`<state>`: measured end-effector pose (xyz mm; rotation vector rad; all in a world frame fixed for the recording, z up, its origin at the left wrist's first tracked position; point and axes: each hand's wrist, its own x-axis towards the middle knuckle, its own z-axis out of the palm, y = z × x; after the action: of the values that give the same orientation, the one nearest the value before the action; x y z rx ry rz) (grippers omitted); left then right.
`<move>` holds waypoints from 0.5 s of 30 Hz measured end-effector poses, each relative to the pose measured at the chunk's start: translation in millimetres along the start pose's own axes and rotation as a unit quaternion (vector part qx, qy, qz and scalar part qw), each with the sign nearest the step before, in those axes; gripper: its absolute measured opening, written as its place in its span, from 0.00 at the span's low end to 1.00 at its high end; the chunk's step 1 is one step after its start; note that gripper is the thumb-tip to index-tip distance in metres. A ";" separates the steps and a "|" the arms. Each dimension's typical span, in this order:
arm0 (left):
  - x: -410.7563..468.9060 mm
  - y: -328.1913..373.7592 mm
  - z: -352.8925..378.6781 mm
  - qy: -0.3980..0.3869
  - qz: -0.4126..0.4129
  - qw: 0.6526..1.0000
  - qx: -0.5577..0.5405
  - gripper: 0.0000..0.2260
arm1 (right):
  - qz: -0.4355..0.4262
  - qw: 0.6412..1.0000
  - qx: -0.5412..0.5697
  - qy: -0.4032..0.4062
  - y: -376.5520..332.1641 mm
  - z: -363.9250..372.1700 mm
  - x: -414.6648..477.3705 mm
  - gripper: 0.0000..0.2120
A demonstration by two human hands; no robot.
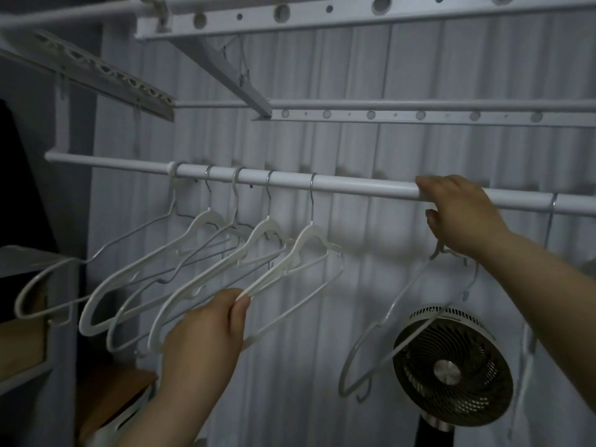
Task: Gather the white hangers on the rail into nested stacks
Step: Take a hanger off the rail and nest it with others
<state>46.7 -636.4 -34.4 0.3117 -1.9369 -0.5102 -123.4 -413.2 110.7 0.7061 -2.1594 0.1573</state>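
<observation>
A white rail [354, 185] runs across the view, sloping slightly down to the right. Several white hangers hang from it on the left, spaced apart. My left hand [206, 330] pinches the lower arm of the rightmost of these, a white plastic hanger [309, 240]. My right hand [458, 208] lies over the rail further right, fingers curled over it, covering the hook of a thin white hanger [396, 304] that dangles below. Another hook [552, 208] sits on the rail at the far right.
A round fan [451, 366] stands low behind the right hanger. White drying racks with holes [387, 115] hang above the rail. A pleated white curtain [371, 146] fills the back. A shelf unit [38, 317] stands at the left.
</observation>
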 end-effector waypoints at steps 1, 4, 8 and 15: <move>0.3 -2.7 0.0 0.009 0.012 1.000 -0.003 0.14 | 0.001 1.000 0.001 0.000 0.4 0.0 -0.2 0.24; 1.7 -7.7 -0.4 0.016 0.005 1.000 0.001 0.15 | 0.002 1.000 0.012 0.008 1.3 -0.4 -0.6 0.25; 2.6 -13.5 -1.9 0.026 -0.003 1.000 -0.001 0.16 | 0.006 1.000 0.011 0.005 2.6 -0.7 -1.2 0.25; 4.6 -8.7 -2.4 0.025 -0.020 0.999 0.009 0.14 | 0.014 1.000 0.013 0.000 4.7 -1.9 -1.9 0.25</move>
<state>47.0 -646.5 -34.1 0.3715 -1.8915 -0.5069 -123.7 -407.8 111.1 0.6906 -2.1707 0.2010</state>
